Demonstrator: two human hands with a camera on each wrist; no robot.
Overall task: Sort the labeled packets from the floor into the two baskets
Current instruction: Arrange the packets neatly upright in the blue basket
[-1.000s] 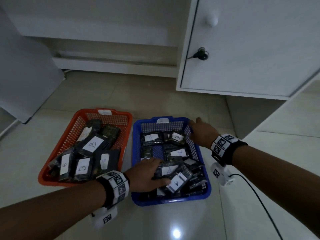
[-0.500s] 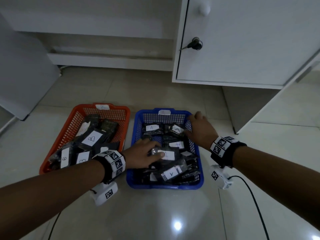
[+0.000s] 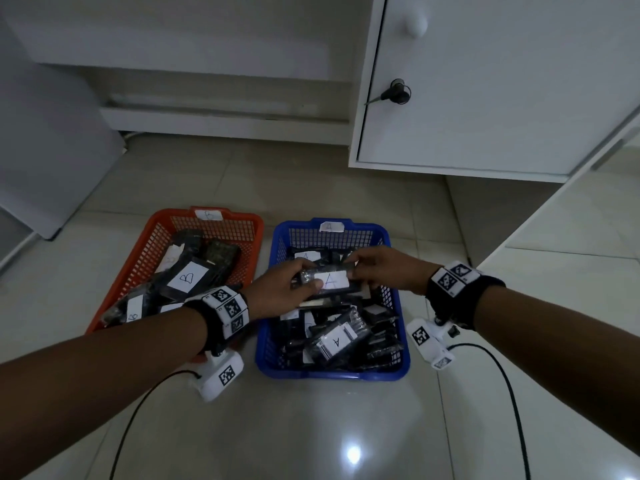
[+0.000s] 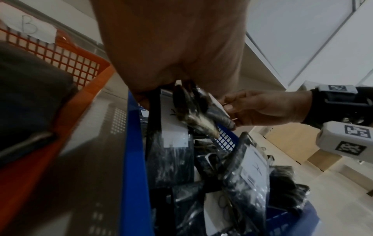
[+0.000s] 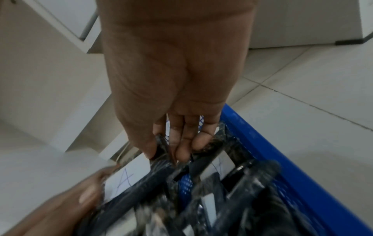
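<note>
Now both hands (image 3: 277, 292) (image 3: 384, 271) hold packet A (image 3: 332, 281) above blue basket (image 3: 265, 341).

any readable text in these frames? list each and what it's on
"A": held packet, between left hand and right hand.
"A": packet near front of blue basket.
"A", faint: blue basket's rim tag.
"B": orange basket's rim tag.
"B": packet in orange basket.
Other labels: blurred.

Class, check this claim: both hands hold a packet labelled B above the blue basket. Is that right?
Not quite. The packet held by the left hand and right hand above the blue basket is labelled A, not B; the head view shows it.
</note>
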